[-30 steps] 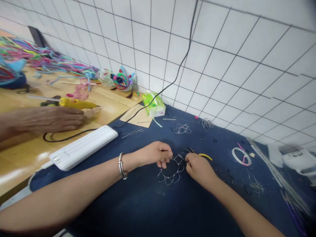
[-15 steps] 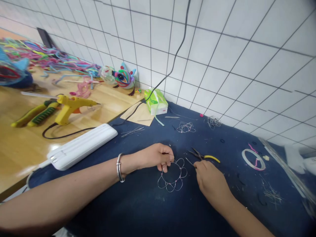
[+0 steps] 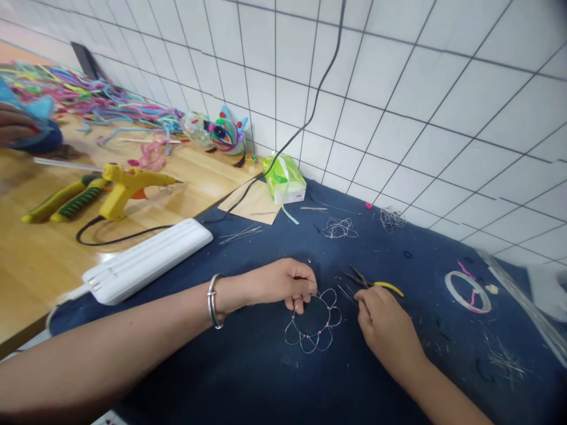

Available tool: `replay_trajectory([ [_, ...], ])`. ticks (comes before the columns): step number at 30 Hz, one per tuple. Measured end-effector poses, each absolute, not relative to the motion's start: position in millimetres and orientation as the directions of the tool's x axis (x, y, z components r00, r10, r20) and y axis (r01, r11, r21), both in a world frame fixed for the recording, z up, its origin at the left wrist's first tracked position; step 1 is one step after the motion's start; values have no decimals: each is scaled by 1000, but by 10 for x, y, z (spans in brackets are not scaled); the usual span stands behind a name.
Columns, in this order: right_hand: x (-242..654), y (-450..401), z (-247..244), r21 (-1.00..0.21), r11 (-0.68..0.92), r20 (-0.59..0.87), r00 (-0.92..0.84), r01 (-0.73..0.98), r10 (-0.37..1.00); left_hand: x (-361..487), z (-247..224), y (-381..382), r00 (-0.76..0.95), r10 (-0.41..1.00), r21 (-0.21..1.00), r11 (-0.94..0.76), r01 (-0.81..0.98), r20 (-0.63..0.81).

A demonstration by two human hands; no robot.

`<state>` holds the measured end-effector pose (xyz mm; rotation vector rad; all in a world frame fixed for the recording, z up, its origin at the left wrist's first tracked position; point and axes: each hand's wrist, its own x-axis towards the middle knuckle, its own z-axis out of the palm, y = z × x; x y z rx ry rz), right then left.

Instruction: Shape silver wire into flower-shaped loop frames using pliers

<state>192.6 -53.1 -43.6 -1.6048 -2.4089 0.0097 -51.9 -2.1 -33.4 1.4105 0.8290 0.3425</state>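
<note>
My left hand [image 3: 290,283], with a silver bangle at its wrist, pinches the upper left edge of a wire flower ring [image 3: 313,334]. Wire petals loop around this ring, and small pink beads sit where they meet it. To the right, my right hand [image 3: 381,316] is closed around thin metal tweezers [image 3: 346,294]. Their two prongs point up and left, a little apart, and do not touch the ring. Just beyond that hand lie pliers with a yellow handle [image 3: 388,288] on the dark blue cloth [image 3: 248,366].
Beyond my hands lie another wire piece [image 3: 340,228], loose wire lengths [image 3: 241,234] and a tissue pack [image 3: 286,180]. A white power strip [image 3: 148,260], yellow glue gun [image 3: 133,186] and green-yellow pliers [image 3: 73,198] are left. Another person's hand [image 3: 15,124] touches a blue object. A white ring [image 3: 468,292] lies right.
My right hand has shifted slightly right with the tweezers, whose two prongs now show apart. My left hand keeps its pinch on the wire ring. Another person's hand has appeared at far left.
</note>
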Motion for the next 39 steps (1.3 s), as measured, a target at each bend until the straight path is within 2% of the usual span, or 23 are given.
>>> replay_trajectory([
  [4, 1896, -526, -397, -224, 392, 230, -342, 892, 911, -522, -340, -12, 690, 658, 953, 182, 244, -302],
  [10, 1906, -566, -378, -373, 496, 393, -351, 784, 850, -513, -335, -42, 703, 655, 960, 180, 213, -278],
  [13, 1894, -609, -371, -429, 499, 404, -335, 753, 851, -495, -316, -62, 715, 644, 962, 179, 206, -273],
  [20, 1805, -703, -310, -576, 340, 232, -251, 744, 940, -482, -288, -98, 717, 646, 966, 175, 192, -260],
  [26, 1749, -743, -325, -659, 281, 120, -272, 697, 955, -470, -288, -134, 737, 626, 966, 184, 181, -257],
  [31, 1683, -763, -283, -670, 293, 98, -310, 683, 946, -447, -275, -174, 750, 608, 965, 200, 170, -259],
  [39, 1669, -773, -227, -699, 206, 35, -255, 684, 966, -499, -238, -149, 791, 567, 972, 165, 165, -231],
])
